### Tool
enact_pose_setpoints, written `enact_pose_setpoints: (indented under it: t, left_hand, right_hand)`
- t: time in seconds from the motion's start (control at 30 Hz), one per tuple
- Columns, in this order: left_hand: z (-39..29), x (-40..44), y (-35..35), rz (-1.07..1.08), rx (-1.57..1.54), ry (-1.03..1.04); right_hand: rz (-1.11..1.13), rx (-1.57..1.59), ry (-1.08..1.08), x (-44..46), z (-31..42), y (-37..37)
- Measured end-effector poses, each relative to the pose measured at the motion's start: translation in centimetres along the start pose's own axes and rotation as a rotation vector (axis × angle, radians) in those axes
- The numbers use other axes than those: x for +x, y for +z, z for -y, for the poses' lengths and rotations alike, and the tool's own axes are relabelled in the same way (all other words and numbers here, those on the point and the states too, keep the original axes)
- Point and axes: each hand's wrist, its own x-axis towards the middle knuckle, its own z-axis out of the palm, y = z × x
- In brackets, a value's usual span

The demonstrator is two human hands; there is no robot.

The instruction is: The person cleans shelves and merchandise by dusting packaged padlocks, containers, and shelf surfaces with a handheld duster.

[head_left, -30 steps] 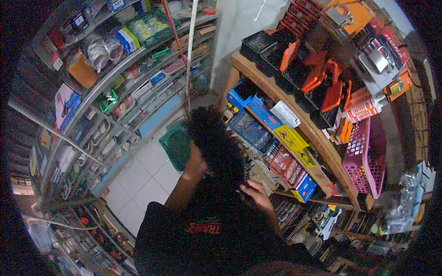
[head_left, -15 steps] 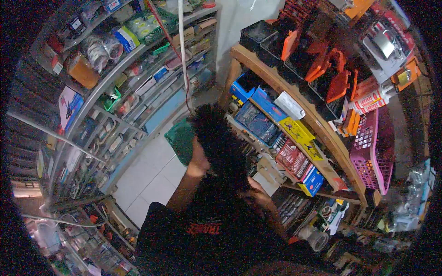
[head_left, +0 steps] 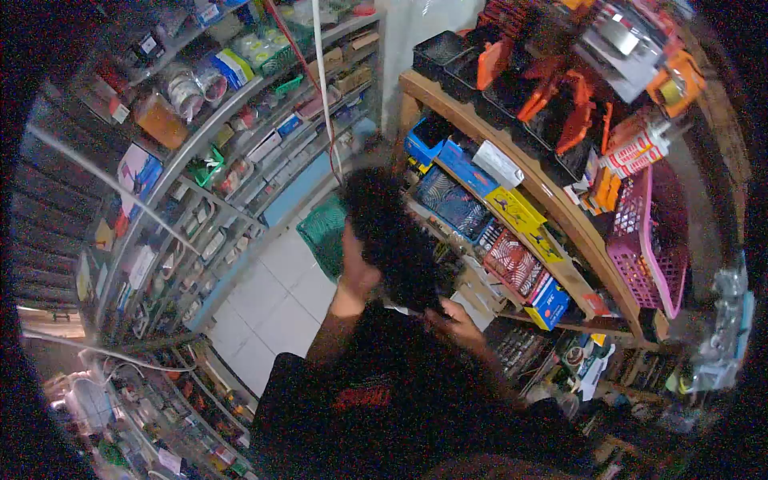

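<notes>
Shelving [head_left: 210, 122] with curved-looking metal edges is seen on the left, a rough wooden rack [head_left: 520, 179] slants down the right; between the shelving and the left forearm, smooth white floor tiles [head_left: 264, 304] are shown, and that is the widest gap; on the right, the working space is bordered closely by the rack and its stock. Now the hands: they are held apart, the left hand [head_left: 362, 276] and the right hand [head_left: 460, 324] placed at either side of a dark, shaggy-edged mass [head_left: 388, 232], over the black shirt [head_left: 360, 440]; a pale strip [head_left: 400, 310] is glimpsed near the right hand; what is gripped, if anything, cannot be told. Just beyond the left hand, a green mesh basket [head_left: 320, 238] is partly covered; farther right, perforated pink plastic [head_left: 640, 260] is spotted, upright-walled, beside the rack's wooden edge.
</notes>
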Motion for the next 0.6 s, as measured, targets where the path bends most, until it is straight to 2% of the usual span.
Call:
enact_pose_setpoints:
  t: [0.03,0.1,0.13,0.17,0.2,0.23,0.27,0.33,0.37,0.43,0.47,0.5,0.57,0.6]
  left_hand:
    - [-0.2,-0.9,0.4,-0.004,-0.17,-0.059]
    - [-0.6,-1.2,1.5,-0.077,0.079,0.045]
    - [-0.8,-1.8,2.2,-0.131,0.033,-0.005]
    - [-1.0,-2.3,2.9,-0.188,-0.015,-0.053]
    - [-1.9,-2.7,3.8,-0.248,-0.23,-0.188]
    - [-2.4,-3.4,4.4,-0.305,-0.443,-0.314]
    - [-1.9,-4.0,4.1,-0.222,-0.474,-0.265]
    - [-1.6,-5.2,5.1,-0.353,-0.516,-0.245]
    - [-1.2,-5.8,5.8,-0.416,-0.542,-0.245]
    - [0.9,-7.4,3.7,0.145,-0.918,-0.226]
    - [1.4,-8.2,4.5,-0.002,-0.733,-0.198]
    - [1.9,-8.9,5.3,-0.139,-0.54,-0.173]
    - [4.0,-10.2,5.5,-0.375,-0.362,-0.185]
    - [3.4,-11.5,6.0,-0.356,-0.431,-0.24]
  right_hand:
    - [0.078,-0.016,-0.017,-0.9,4.4,-0.3]
    - [0.087,0.072,-0.058,-1.5,5.7,-0.7]
    - [0.024,0.179,-0.07,-1.6,3.8,-0.8]
    - [-0.043,0.226,0.123,-3.3,6.9,-0.5]
    - [-0.121,0.288,0.313,-5.0,10.0,-0.2]
    - [-0.035,0.22,0.271,-5.9,9.4,-1.0]
    - [0.048,0.161,0.216,-6.4,8.7,-2.2]
    - [0.189,0.046,0.076,-6.2,7.3,-4.2]
    - [0.134,0.109,0.099,-6.3,6.2,-4.3]
    - [0.016,0.247,0.176,-7.9,3.5,-3.6]
    - [0.123,0.039,0.287,-9.6,7.1,-3.8]
    - [0.191,0.05,0.2,-10.1,6.0,-3.8]
    - [0.301,0.075,0.012,-11.0,3.0,-4.1]
    - [0.274,0.09,0.082,-11.5,2.2,-4.2]
